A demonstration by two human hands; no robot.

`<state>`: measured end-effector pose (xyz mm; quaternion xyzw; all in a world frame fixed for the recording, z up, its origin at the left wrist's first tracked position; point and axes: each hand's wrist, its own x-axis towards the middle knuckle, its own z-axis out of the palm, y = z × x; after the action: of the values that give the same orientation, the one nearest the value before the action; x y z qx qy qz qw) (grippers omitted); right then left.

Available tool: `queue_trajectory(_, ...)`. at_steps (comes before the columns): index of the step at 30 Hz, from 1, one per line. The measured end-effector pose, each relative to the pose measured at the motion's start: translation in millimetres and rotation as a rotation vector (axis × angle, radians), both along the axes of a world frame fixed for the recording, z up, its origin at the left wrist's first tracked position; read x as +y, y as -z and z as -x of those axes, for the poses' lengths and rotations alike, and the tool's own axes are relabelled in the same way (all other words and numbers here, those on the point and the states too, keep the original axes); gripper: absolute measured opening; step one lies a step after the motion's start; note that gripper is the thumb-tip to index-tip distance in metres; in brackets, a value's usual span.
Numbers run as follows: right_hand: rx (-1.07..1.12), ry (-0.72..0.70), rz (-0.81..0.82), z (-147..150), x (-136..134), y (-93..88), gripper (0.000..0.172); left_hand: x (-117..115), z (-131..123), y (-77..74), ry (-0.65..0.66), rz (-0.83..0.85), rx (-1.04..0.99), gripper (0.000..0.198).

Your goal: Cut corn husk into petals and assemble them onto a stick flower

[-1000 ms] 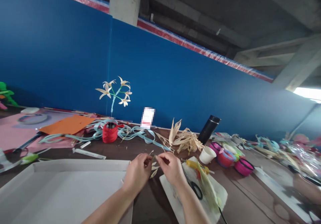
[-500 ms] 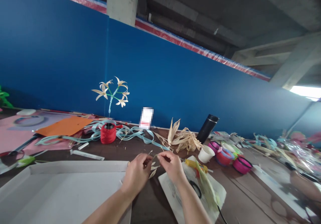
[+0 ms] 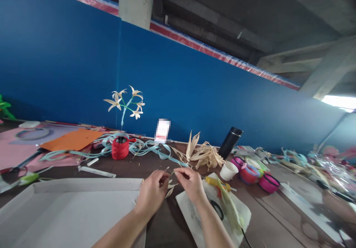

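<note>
My left hand point(image 3: 152, 193) and my right hand point(image 3: 191, 184) meet above the brown table, both pinched on a small pale husk flower point(image 3: 170, 187) with thin pointed petals hanging below the fingers. Under my right wrist lies a white sheet point(image 3: 191, 212) carrying black-handled scissors point(image 3: 217, 209), a yellow tool point(image 3: 214, 181) and a long green-yellow husk strip point(image 3: 229, 206). A big white cardboard tray point(image 3: 69, 211) sits at the near left, beside my left forearm.
A red thread spool point(image 3: 120, 147) and light blue ribbon point(image 3: 150, 146) lie further back, with a husk pile point(image 3: 204, 154), a black flask point(image 3: 230, 142), a white cup point(image 3: 229, 171) and pink bowls point(image 3: 268, 182). A husk-flower sprig point(image 3: 126, 103) stands before the blue wall. Orange paper point(image 3: 72, 139) lies left.
Both hands stay together on the small husk flower with only slight finger movement. The view has shifted a little.
</note>
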<state>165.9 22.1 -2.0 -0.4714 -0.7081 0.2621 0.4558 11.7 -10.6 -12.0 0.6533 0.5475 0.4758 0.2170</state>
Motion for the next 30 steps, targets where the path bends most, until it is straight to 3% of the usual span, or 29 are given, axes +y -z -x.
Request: queue_trajectory(30,-0.005,-0.007,0.002,0.7,0.6,2.5,0.018,-0.4,-0.5,0.7,-0.014,-0.015,-0.017,0.017)
